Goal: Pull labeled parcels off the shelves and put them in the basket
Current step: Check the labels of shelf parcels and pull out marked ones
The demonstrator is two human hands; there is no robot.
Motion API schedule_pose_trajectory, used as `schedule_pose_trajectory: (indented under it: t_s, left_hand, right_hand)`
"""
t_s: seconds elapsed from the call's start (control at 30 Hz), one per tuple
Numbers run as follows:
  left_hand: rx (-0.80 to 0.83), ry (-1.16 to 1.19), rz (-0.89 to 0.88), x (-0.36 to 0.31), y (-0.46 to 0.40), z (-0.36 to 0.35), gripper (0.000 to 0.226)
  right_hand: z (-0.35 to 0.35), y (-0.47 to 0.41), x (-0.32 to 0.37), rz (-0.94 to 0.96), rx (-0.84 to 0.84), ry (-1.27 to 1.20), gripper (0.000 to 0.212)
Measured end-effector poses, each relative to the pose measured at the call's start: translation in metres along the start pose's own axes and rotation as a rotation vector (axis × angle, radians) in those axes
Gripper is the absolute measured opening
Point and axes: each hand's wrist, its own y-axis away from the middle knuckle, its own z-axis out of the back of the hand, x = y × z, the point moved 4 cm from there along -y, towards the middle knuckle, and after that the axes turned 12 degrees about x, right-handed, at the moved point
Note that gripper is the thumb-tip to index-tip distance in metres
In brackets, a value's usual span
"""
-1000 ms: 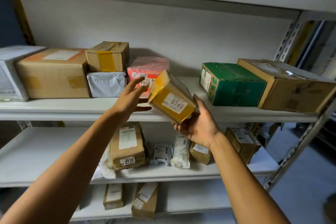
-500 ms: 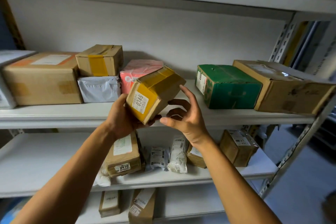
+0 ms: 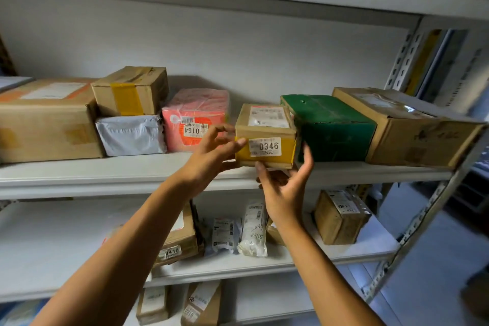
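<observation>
Parcel 0346 (image 3: 265, 136), a small cardboard box wrapped in yellow tape, sits at the front edge of the upper shelf (image 3: 105, 167), squeezed between the pink parcel (image 3: 195, 119) and the green box (image 3: 328, 124). My left hand (image 3: 209, 156) pinches its left front corner, thumb laid on the face just beside the label, the other fingers loosely curled above. My right hand (image 3: 284, 188) cups it from below and from the right, palm up, fingers spread against the bottom edge and the right side; I would call that supporting, not gripping.

As I judge it, I am at the picking step: the box is in hand but not clear of the shelf. No basket shows anywhere in view, so the next move calls for a firmer hold with both hands, drawing the box straight towards me so it does not drag its neighbours along, then turning to find the basket.

The front sticker reads "0346", with small print I cannot make out beneath; a shipping label on top is too blurred to read. The pink parcel's sticker reads "0164". On the shelf below, a brown box (image 3: 180, 241) is marked "0410", and a white pouch (image 3: 252, 230) carries handwriting that looks like "0418". Other labels are illegible.
</observation>
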Motion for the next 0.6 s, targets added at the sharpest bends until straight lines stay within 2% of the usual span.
schedule_pose_trajectory:
  t_s: [0.07,0.1,0.17,0.23,0.3,0.37,0.5,0.6]
  left_hand:
    - [-0.044,-0.179,0.002,0.004,-0.010,-0.007,0.015]
    - [-0.063,-0.310,0.007,0.008,-0.014,-0.008,0.017]
    - [-0.058,-0.512,0.012,0.016,-0.019,-0.013,0.026]
    - [-0.032,-0.602,0.003,0.021,-0.021,-0.018,0.039]
    - [-0.021,-0.656,0.010,0.022,-0.023,-0.017,0.048]
    - [-0.050,-0.652,0.029,0.025,-0.024,-0.013,0.048]
    - [-0.169,-0.668,-0.006,0.021,-0.019,0.003,0.043]
    - [-0.319,-0.715,-0.060,0.015,-0.012,0.025,0.044]
  right_hand:
    - [0.007,-0.004,-0.008,-0.069,-0.108,0.189,0.086]
    - [0.011,-0.006,-0.011,-0.107,-0.142,0.287,0.083]
    - [0.014,-0.008,-0.012,-0.120,-0.160,0.365,0.081]
    - [0.013,-0.011,-0.011,-0.103,-0.128,0.373,0.076]
    - [0.008,-0.015,-0.010,-0.095,-0.050,0.410,0.066]
    - [0.002,-0.021,-0.009,-0.124,0.073,0.472,0.064]
    - [-0.005,-0.036,0.002,-0.362,0.338,0.497,0.084]
    - [-0.006,-0.056,0.007,-0.527,0.439,0.581,0.095]
